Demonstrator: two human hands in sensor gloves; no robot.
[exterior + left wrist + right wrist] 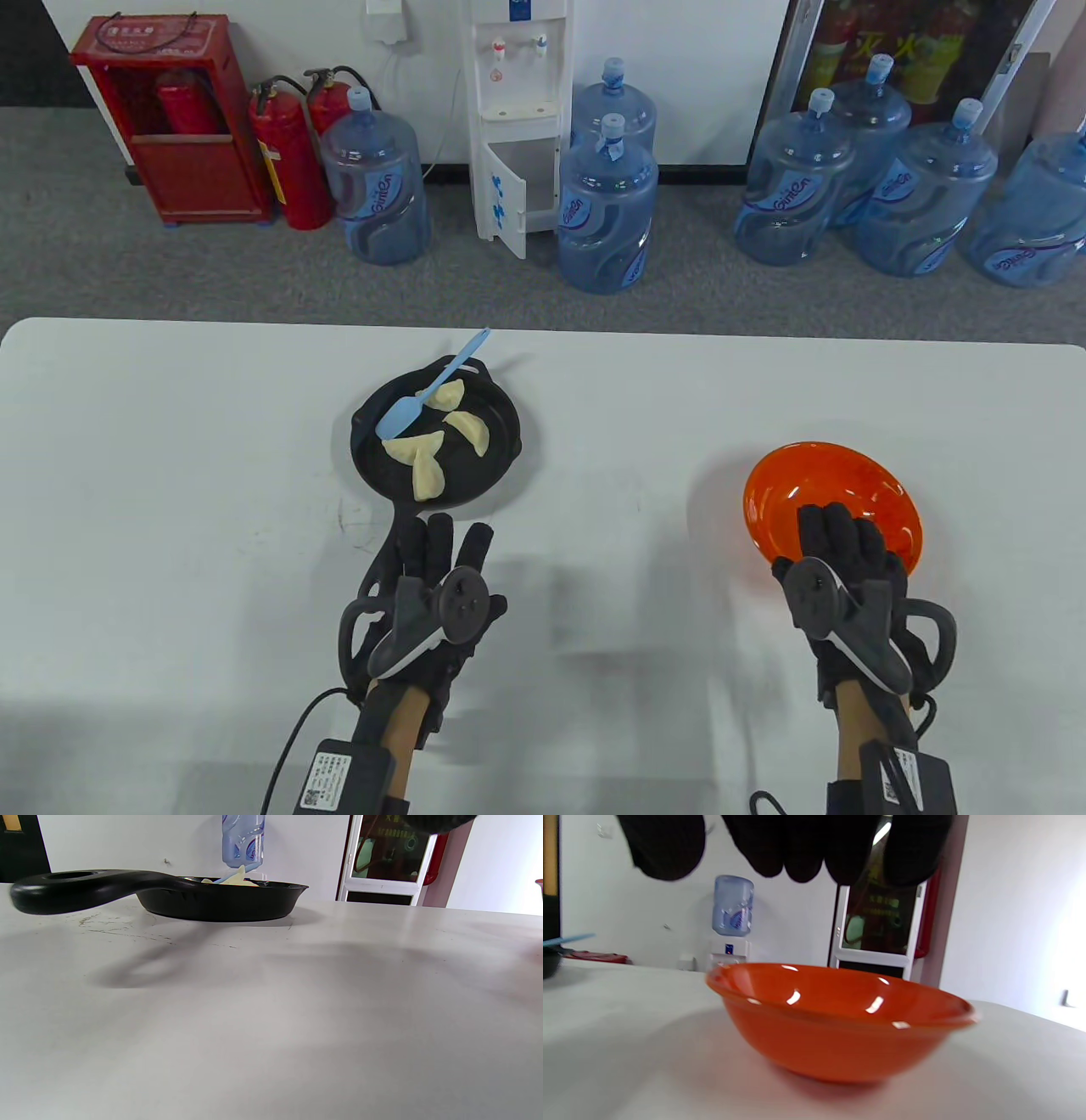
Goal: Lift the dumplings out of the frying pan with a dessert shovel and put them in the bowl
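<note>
A black frying pan (501,441) sits at the table's middle with several pale dumplings (471,429) in it. A blue dessert shovel (433,386) lies across the pan, its handle poking over the far rim. My left hand (445,543) hovers just in front of the pan with straight fingers and holds nothing; the pan handle (76,887) lies free beside it. An empty orange bowl (848,484) stands at the right. My right hand (836,531) hangs over the bowl's near rim, and its fingertips (797,853) are above the bowl (840,1027) and empty.
The white table (170,467) stretches wide on both sides. Beyond its far edge, on the floor, stand blue water jugs (607,204), a water dispenser (517,119) and red fire extinguishers (288,161).
</note>
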